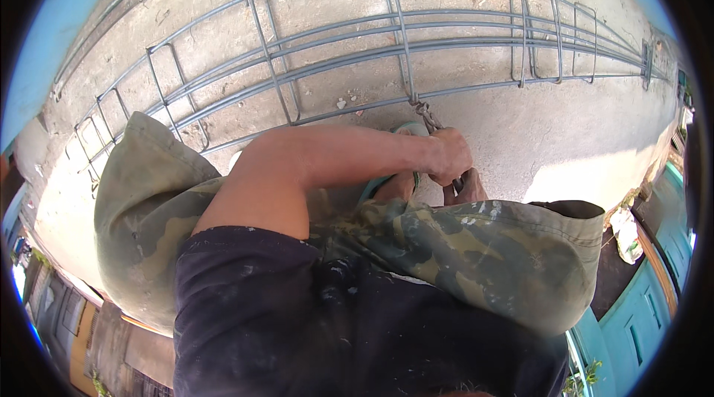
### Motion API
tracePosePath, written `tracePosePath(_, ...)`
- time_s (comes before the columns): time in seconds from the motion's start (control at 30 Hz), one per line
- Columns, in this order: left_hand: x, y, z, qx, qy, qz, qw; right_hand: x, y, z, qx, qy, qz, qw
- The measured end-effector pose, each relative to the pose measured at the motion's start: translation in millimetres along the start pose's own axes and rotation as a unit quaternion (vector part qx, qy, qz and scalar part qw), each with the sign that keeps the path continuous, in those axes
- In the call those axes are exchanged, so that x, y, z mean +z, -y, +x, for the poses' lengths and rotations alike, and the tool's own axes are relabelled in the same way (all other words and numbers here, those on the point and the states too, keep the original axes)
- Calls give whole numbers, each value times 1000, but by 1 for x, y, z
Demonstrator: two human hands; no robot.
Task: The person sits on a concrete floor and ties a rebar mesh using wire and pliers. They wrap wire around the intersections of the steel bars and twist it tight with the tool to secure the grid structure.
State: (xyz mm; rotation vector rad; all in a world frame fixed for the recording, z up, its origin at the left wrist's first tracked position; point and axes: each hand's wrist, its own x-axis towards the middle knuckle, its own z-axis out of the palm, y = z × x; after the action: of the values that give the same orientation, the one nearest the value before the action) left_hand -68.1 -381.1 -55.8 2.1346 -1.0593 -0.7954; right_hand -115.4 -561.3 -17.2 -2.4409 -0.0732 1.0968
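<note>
The left hand (pixel 451 155) is clenched round a dark tool (pixel 425 115) at the metal frame (pixel 406 48) on the ground (pixel 506 126) — loops (pixel 396 4) already ring its bars (pixel 461 42), but what remains, like the right hand's grip, I cannot tell.

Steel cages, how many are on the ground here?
1. The steel cage lies across the ground in front of the person, just beyond the left hand. Its ends look small and crowded; another could be hidden there.
</note>
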Motion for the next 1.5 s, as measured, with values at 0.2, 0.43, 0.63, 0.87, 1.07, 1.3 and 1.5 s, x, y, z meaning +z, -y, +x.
tracePosePath(0.2,7,0,-7,1,31,-15,999,20,-4,6,97,61,55,992)
tracePosePath(0.43,15,-1,-13,8,36,49,998,46,-2,2,167,57,52,983)
tracePosePath(0.63,7,11,-44,121,-288,38,949,34,-26,3,2,-101,-58,993)
tracePosePath(0.87,-43,84,-119,-251,-66,-84,962,-13,-24,19,205,350,431,806)
tracePosePath(1.07,-42,84,-112,-330,-61,-369,867,-14,-19,21,131,267,275,914)
tracePosePath(1.3,-19,88,-114,-226,-174,-280,917,-11,-50,19,-108,-47,-120,986)
tracePosePath(1.5,18,87,-109,-101,-378,-105,914,-66,-32,11,22,224,-140,964)
